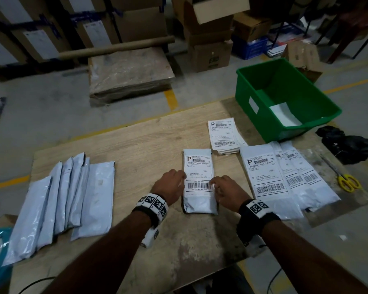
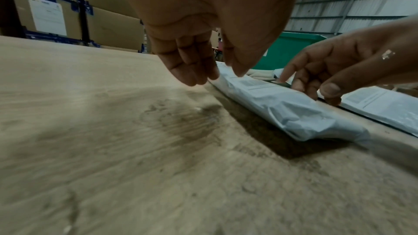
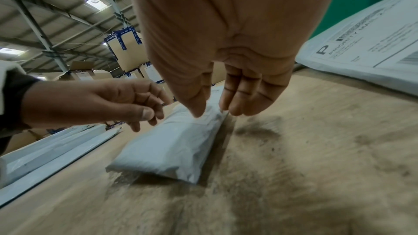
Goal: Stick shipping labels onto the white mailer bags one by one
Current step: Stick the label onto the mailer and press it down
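Note:
A white mailer bag (image 1: 200, 203) lies upright in the middle of the wooden table (image 1: 136, 149), with a Priority Mail shipping label (image 1: 198, 168) on its face. My left hand (image 1: 184, 177) rests its relaxed fingertips (image 2: 194, 79) against the bag's left edge. The fingertips (image 3: 235, 110) of my right hand (image 1: 214, 184) touch the label's barcode area at the bag's right edge. Neither hand grips anything. A stack of loose labels (image 1: 223, 134) sits just beyond the bag. Several unlabelled mailers (image 1: 72, 198) are fanned out at the left, and labelled mailers (image 1: 270, 179) overlap at the right.
A green bin (image 1: 253, 85) holding white material stands at the table's far right corner. Yellow-handled scissors (image 1: 346, 181) and a black bag (image 1: 348, 143) lie at the right edge. Cardboard boxes and a wrapped pallet fill the floor beyond.

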The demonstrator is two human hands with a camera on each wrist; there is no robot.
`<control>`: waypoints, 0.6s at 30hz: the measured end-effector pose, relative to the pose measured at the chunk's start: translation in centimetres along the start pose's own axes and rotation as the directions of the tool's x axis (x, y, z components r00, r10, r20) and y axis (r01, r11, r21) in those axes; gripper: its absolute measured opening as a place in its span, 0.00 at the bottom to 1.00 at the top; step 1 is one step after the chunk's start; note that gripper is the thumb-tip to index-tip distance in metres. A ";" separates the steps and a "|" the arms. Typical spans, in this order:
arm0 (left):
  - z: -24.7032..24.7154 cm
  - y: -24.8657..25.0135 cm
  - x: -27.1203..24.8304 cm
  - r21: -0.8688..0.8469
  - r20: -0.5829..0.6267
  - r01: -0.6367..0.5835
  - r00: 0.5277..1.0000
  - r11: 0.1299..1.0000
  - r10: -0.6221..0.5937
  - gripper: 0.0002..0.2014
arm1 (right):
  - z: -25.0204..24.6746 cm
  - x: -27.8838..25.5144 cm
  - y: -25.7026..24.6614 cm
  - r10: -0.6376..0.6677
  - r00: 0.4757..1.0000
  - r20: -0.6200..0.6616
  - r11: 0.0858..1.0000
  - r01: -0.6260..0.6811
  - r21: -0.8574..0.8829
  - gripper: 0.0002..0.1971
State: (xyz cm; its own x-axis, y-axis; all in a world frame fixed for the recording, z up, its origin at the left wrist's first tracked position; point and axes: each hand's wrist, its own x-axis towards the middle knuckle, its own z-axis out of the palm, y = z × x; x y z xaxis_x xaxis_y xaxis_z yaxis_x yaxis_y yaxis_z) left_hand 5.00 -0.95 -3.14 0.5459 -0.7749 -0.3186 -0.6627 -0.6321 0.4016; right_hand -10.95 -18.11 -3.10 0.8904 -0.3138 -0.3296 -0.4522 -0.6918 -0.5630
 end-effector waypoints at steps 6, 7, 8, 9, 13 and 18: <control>0.5 0.9 0.7 0.112 0.043 0.035 0.998 0.993 -0.040 0.19 | 1.0 0.5 0.3 0.010 1.000 -0.020 1.000 -0.010 -0.003 0.19; 0.4 1.1 0.9 0.117 0.025 0.029 0.999 0.993 -0.032 0.19 | 1.0 0.8 0.3 0.006 0.998 -0.067 1.000 -0.008 -0.021 0.17; 0.3 1.4 1.0 0.132 0.005 0.010 1.000 0.991 -0.011 0.20 | 0.9 1.0 0.1 -0.009 0.994 -0.106 0.999 0.003 -0.052 0.16; 0.2 1.6 1.2 0.163 -0.008 -0.018 1.000 0.986 0.019 0.22 | 0.8 1.3 -0.2 -0.026 0.993 -0.119 0.996 0.016 -0.087 0.17; -0.1 1.9 2.4 0.321 0.054 -0.081 0.996 0.943 0.067 0.29 | 0.8 2.1 -1.1 -0.076 0.997 0.012 0.961 0.077 -0.265 0.28; -0.3 1.6 3.8 0.316 0.098 -0.068 0.994 0.946 0.039 0.30 | 0.2 3.1 -0.8 -0.058 0.998 0.014 0.967 0.060 -0.248 0.21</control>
State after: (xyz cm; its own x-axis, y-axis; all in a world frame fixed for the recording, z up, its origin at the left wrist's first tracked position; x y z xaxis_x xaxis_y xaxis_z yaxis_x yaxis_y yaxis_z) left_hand 6.16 -4.85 -3.48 0.4667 -0.7958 -0.3858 -0.8262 -0.5480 0.1309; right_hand -7.89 -18.44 -3.82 0.9144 -0.2640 -0.3069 -0.3714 -0.8488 -0.3762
